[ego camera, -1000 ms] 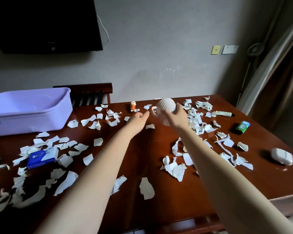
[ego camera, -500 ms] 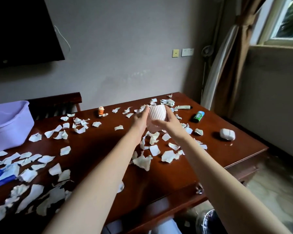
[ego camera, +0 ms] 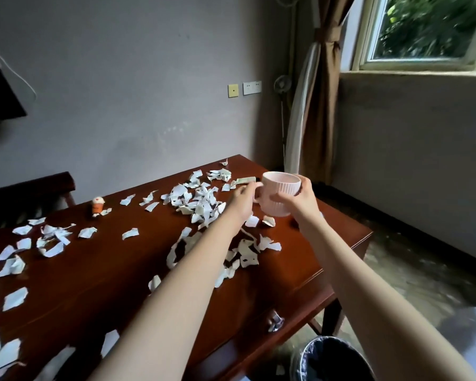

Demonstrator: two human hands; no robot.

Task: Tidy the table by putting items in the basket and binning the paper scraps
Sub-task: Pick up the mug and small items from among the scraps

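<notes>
A pale pink ribbed mug (ego camera: pixel 278 192) is held upright above the right part of the dark wooden table (ego camera: pixel 99 276). My right hand (ego camera: pixel 300 200) wraps around its right side and base. My left hand (ego camera: pixel 243 199) touches the handle on its left side. Torn white paper scraps (ego camera: pixel 201 204) lie scattered over most of the table. A bin with a dark liner (ego camera: pixel 330 361) stands on the floor below the table's near right corner. The basket is out of view.
A small orange and white figurine (ego camera: pixel 97 206) stands near the table's far edge. A dark chair back (ego camera: pixel 28 193) is behind the table at left. A curtain (ego camera: pixel 319 105) and a window (ego camera: pixel 429 28) are at right. A drawer handle (ego camera: pixel 275 321) sticks out below the table edge.
The view has swung to the right, so the purple basket has left the frame and the bin has appeared. The mug has turned upright and both hands now hold it further right.
</notes>
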